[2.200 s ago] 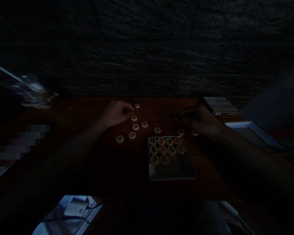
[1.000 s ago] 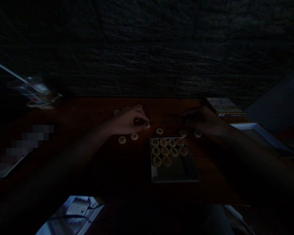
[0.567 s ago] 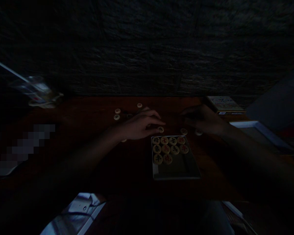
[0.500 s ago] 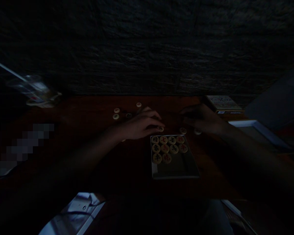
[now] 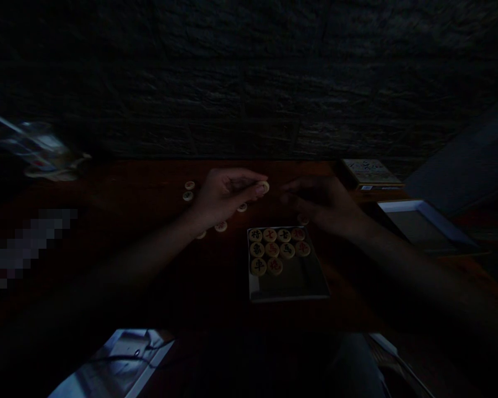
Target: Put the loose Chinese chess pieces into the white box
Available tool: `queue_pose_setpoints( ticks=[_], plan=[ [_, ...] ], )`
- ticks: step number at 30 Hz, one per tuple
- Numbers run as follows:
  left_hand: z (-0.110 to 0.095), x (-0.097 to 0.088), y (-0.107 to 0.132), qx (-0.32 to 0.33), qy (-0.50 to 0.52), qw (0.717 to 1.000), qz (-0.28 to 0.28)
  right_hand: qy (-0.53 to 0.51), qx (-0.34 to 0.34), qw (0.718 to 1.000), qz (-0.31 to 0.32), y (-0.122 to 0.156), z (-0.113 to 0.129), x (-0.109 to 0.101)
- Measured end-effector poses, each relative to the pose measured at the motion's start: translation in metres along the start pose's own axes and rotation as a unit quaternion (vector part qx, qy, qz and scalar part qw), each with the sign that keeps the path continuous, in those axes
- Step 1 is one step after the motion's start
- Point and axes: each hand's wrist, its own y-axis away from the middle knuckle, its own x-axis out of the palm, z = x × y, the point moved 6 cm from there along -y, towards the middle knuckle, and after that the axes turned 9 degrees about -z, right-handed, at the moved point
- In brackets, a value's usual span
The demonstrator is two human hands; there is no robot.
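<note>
Pinched between the thumb and fingers of my left hand point(image 5: 226, 194) is a round Chinese chess piece point(image 5: 264, 187), raised above the table. My right hand point(image 5: 326, 204) hovers to the right of it, fingers loosely bent and apart, with nothing visible in them. Beneath that hand lies another chess piece point(image 5: 302, 219). In front of me a shallow box tray point(image 5: 292, 284) holds several pieces with red or black characters, in rows at its far side. Loose pieces lie around my left hand, among them one with a red mark point(image 5: 221, 226) and one just below the fingers point(image 5: 242, 207).
Two more pieces point(image 5: 188, 190) lie left on the dark wooden table point(image 5: 149, 182). A printed box point(image 5: 372, 171) and an open box lid point(image 5: 423, 224) are at the right. A clear cup with a straw point(image 5: 45, 149) stands far left. A stone wall point(image 5: 249, 99) rises behind.
My left hand has lifted a chess piece off the table and turned its fingers to the right. My right hand has moved slightly left. The whole view has shifted a little.
</note>
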Motion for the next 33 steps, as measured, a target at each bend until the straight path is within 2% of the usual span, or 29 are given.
queue_pose_setpoints(
  ticks=[3,5,9,15,19,23,26,29,33],
  plan=[
    [-0.003,-0.003,-0.001,-0.021,0.028,0.999,-0.036,-0.022,-0.047,0.998,-0.042,0.003,0.006,0.007],
    [-0.005,-0.001,0.001,-0.028,0.032,0.999,-0.026,-0.05,-0.058,0.995,-0.06,0.004,0.008,0.008],
    [-0.009,0.007,0.006,-0.031,0.032,0.999,-0.003,-0.087,-0.057,0.993,-0.047,0.004,0.009,0.01],
    [-0.011,0.01,0.007,0.022,0.013,0.999,0.028,-0.096,-0.064,0.992,-0.051,0.0,0.008,0.009],
    [-0.002,-0.005,-0.004,0.048,-0.127,0.99,0.044,-0.008,-0.004,0.999,-0.051,-0.004,-0.009,0.002],
    [0.005,-0.016,-0.009,0.117,-0.339,0.926,0.122,0.079,-0.012,0.997,0.01,-0.007,-0.02,0.002],
    [0.009,-0.019,-0.008,0.134,-0.371,0.904,0.166,0.117,-0.039,0.991,0.042,-0.008,-0.022,0.004],
    [0.011,-0.018,-0.006,0.132,-0.347,0.912,0.174,0.142,-0.049,0.988,0.047,-0.009,-0.024,0.006],
    [0.012,-0.017,-0.005,0.07,-0.245,0.962,0.103,0.161,-0.082,0.983,-0.018,-0.01,-0.016,0.0]
  ],
)
